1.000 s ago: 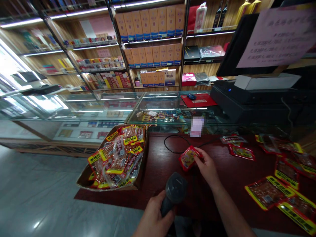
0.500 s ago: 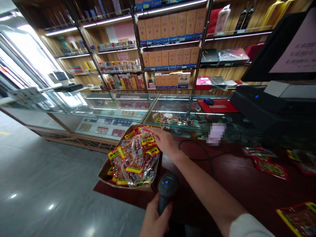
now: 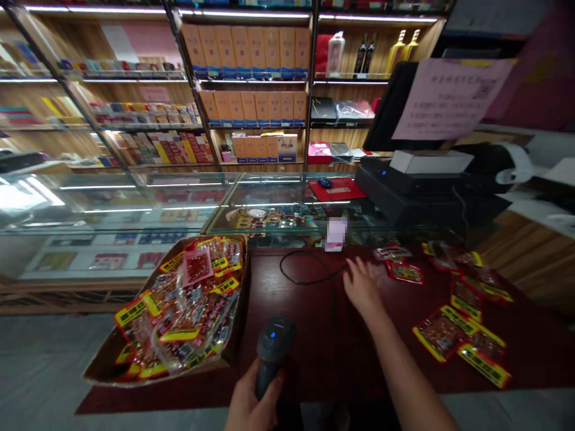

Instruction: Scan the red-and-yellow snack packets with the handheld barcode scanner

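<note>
My left hand (image 3: 252, 398) is closed around the handle of a dark barcode scanner (image 3: 275, 341), whose small blue light is lit. To its left stands an open cardboard box (image 3: 99, 365) heaped with red and yellow snack packets (image 3: 191, 311). A pinkish packet (image 3: 197, 266) lies face up on the heap. My right hand (image 3: 363, 290) is slightly blurred over the dark red table (image 3: 291, 305), fingers apart and holding nothing I can see. It is close to a black cable (image 3: 305, 282) and left of a small red packet (image 3: 405, 272).
More snack packets (image 3: 449, 332) lie scattered at the table's right. Behind are a glass display counter (image 3: 179, 206), a red mouse pad (image 3: 344, 190) with a mouse, and a monitor (image 3: 389, 108) with a paper sheet. A blurred-out pale card (image 3: 336, 233) stands at the table's back.
My right hand has left the box and moved right across the table. A pinkish packet now shows on the heap. My view has turned right; the scanner stays in my left hand.
</note>
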A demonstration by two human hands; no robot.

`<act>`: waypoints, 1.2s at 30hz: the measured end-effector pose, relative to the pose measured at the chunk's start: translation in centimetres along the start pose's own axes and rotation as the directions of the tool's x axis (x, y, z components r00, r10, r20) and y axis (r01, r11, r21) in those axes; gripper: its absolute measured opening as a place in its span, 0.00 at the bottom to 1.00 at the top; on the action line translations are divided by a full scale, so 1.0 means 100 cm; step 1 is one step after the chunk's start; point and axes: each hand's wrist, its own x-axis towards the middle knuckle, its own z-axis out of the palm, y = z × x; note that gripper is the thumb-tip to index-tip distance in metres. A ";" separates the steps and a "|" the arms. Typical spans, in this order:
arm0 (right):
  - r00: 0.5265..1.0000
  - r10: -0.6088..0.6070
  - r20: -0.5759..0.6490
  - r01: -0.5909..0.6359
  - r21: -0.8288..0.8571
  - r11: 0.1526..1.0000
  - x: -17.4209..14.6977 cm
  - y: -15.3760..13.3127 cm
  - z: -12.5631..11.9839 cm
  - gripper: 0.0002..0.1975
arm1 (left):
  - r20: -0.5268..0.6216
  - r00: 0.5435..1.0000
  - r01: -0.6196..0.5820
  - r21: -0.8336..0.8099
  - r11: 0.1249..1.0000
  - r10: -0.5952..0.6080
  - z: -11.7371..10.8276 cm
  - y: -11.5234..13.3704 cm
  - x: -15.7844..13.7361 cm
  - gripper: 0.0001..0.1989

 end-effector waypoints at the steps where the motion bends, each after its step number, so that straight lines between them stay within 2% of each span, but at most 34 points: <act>1: 0.993 0.108 -0.052 -0.111 -0.048 0.993 0.006 0.030 -0.011 0.27 | 0.022 1.000 -0.009 0.006 1.000 0.009 0.005 0.004 0.001 0.33; 2: 0.979 0.183 -0.086 -0.190 -0.083 0.978 0.011 0.056 -0.022 0.29 | 0.045 0.999 -0.018 0.009 1.000 0.017 0.011 0.008 0.002 0.33; 4: 0.963 0.253 -0.098 -0.264 -0.130 0.956 0.020 0.094 -0.039 0.29 | 0.087 0.995 -0.040 0.010 0.999 0.039 0.023 0.016 0.002 0.31; 7: 0.963 0.264 -0.061 -0.271 -0.186 0.945 0.018 0.114 -0.045 0.25 | 0.109 0.992 -0.070 0.006 0.998 0.069 0.039 0.026 0.000 0.28; 11: 0.989 0.144 -0.029 -0.147 -0.248 0.957 -0.026 0.093 -0.024 0.18 | 0.105 0.993 -0.063 0.010 0.998 0.061 0.050 0.028 -0.003 0.25; 15: 0.998 -0.005 0.070 0.020 -0.213 0.977 -0.064 0.072 -0.013 0.15 | 0.109 0.993 -0.059 0.042 0.997 0.054 0.049 0.029 -0.004 0.24; 18: 0.996 -0.015 0.092 0.030 -0.165 0.986 -0.057 0.080 -0.021 0.16 | 0.099 0.994 -0.049 0.051 0.997 0.044 0.044 0.030 -0.004 0.27; 23: 0.992 0.017 0.124 -0.011 -0.051 0.999 -0.030 0.111 -0.037 0.30 | 0.088 0.996 -0.020 0.042 0.999 0.016 0.038 0.025 -0.004 0.32; 27: 0.988 0.033 0.153 -0.048 0.094 0.994 -0.032 0.115 -0.039 0.21 | 0.083 0.996 -0.019 0.010 1.000 0.019 0.038 0.020 -0.005 0.31; 29: 0.987 0.030 0.158 -0.063 0.213 0.975 -0.035 0.105 -0.036 0.16 | 0.082 0.996 -0.030 0.007 1.000 0.029 0.038 0.020 -0.005 0.30; 31: 0.985 0.019 0.174 -0.082 0.361 0.929 -0.038 0.089 -0.030 0.17 | 0.079 0.996 -0.034 0.008 0.999 0.034 0.036 0.021 -0.006 0.30; 36: 0.962 -0.033 0.271 -0.158 0.651 0.742 -0.046 0.043 -0.004 0.21 | 0.092 0.994 -0.055 0.039 0.998 0.051 0.029 0.027 -0.009 0.25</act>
